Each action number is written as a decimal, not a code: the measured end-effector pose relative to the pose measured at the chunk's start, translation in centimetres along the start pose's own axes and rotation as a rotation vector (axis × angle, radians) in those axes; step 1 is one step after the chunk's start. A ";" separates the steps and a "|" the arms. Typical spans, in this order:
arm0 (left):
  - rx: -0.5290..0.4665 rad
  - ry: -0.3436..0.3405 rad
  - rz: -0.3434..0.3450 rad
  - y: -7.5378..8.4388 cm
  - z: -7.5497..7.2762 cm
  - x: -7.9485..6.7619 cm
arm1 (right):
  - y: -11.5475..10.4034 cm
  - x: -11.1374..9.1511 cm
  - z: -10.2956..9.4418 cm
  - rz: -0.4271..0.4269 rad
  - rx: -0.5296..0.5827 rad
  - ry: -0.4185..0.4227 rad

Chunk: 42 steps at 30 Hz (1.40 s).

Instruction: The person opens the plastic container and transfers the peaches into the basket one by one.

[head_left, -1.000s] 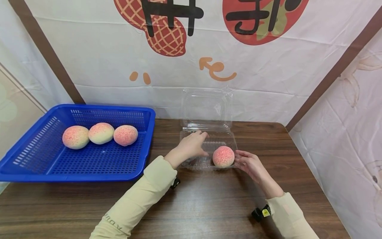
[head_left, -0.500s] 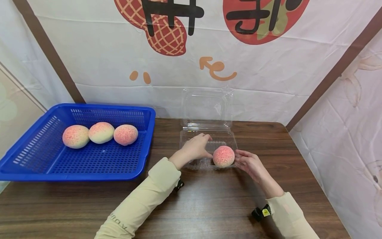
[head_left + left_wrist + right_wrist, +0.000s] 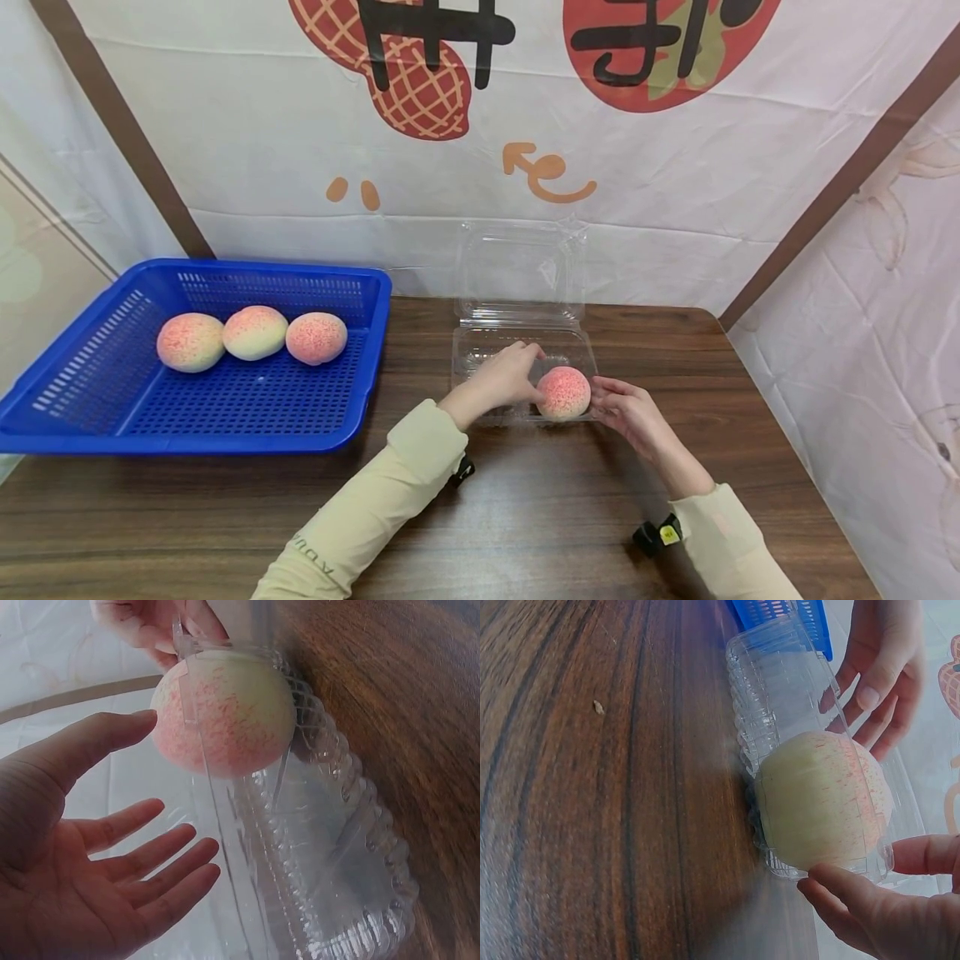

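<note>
A pink and pale-yellow peach (image 3: 564,392) sits at the right end of a clear plastic clamshell box (image 3: 468,354), whose lid (image 3: 521,271) stands up behind it. My left hand (image 3: 504,377) reaches over the box's tray. In the left wrist view its thumb tip (image 3: 146,724) is right at the peach, and the other fingers (image 3: 169,855) are spread with nothing in them. With thumb and fingers, my right hand (image 3: 885,911) holds the box's right end beside the peach. The tray's front left part is partly hidden by the left hand.
To the left stands a blue slotted basket (image 3: 240,417) with three more peaches (image 3: 255,333) in a row. Wooden table (image 3: 525,508) lies under everything. A white printed cloth (image 3: 645,225) hangs close behind the box.
My left hand has moved right across the tray, bringing its thumb up to the peach. The right hand stays at the box's end. The basket and its peaches have not moved.
</note>
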State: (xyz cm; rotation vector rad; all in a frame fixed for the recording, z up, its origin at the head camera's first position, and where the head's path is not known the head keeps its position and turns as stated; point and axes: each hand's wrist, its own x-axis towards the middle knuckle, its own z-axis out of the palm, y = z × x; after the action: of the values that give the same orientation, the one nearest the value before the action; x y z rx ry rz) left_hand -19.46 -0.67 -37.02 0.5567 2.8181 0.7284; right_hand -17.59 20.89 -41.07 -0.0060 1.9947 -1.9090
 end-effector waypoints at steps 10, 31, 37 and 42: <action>-0.001 0.016 0.033 0.6 0.7 0.2 | 0.2 0.0 -0.1 -0.016 0.013 -0.017; -0.023 0.033 0.068 0.9 2.1 1.1 | 0.2 0.1 -0.1 -0.018 -0.001 -0.015; -0.014 0.032 0.079 1.2 2.5 1.3 | 0.2 0.0 -0.1 -0.011 0.004 -0.011; -0.004 0.035 0.082 1.5 2.9 1.4 | 0.1 0.0 -0.1 -0.008 0.009 -0.010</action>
State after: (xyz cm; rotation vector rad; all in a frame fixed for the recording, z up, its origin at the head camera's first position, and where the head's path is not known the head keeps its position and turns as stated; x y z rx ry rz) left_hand -19.53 2.36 -38.88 0.6681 2.8400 0.7658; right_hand -17.57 20.95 -41.20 -0.0214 1.9821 -1.9194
